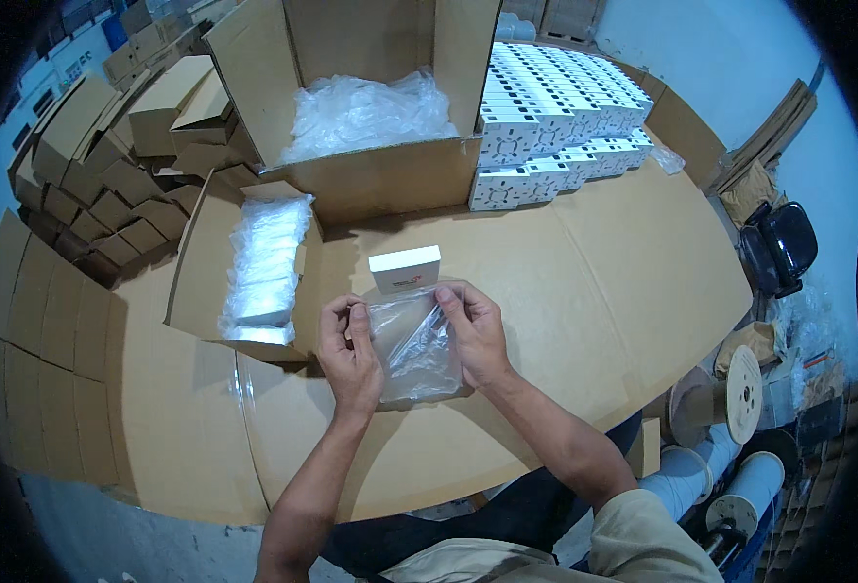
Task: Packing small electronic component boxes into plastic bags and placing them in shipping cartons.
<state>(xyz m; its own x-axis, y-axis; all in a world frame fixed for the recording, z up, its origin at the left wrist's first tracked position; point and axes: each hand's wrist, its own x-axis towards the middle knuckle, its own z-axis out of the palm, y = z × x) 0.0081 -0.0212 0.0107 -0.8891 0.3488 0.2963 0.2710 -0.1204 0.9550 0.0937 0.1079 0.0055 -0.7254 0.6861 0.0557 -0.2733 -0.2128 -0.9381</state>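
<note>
A clear plastic bag (414,345) is stretched between my two hands above the cardboard-covered table. My left hand (349,350) pinches its upper left corner, and my right hand (475,330) grips the upper right edge, thumb on top. Just beyond the bag's upper edge is a small white box (405,269) with a little red mark on its front; whether its lower end reaches inside the bag I cannot tell. Left of my left hand stands an open carton (196,262) holding a row of white boxes wrapped in clear plastic (266,262).
A large open carton (380,180) of loose clear bags (366,112) stands at the back. Stacked white patterned boxes (507,136) are at the back right. Folded brown cartons (108,185) pile up at the left. Film rolls (677,476) and a spool (743,394) lie beyond the table's right edge.
</note>
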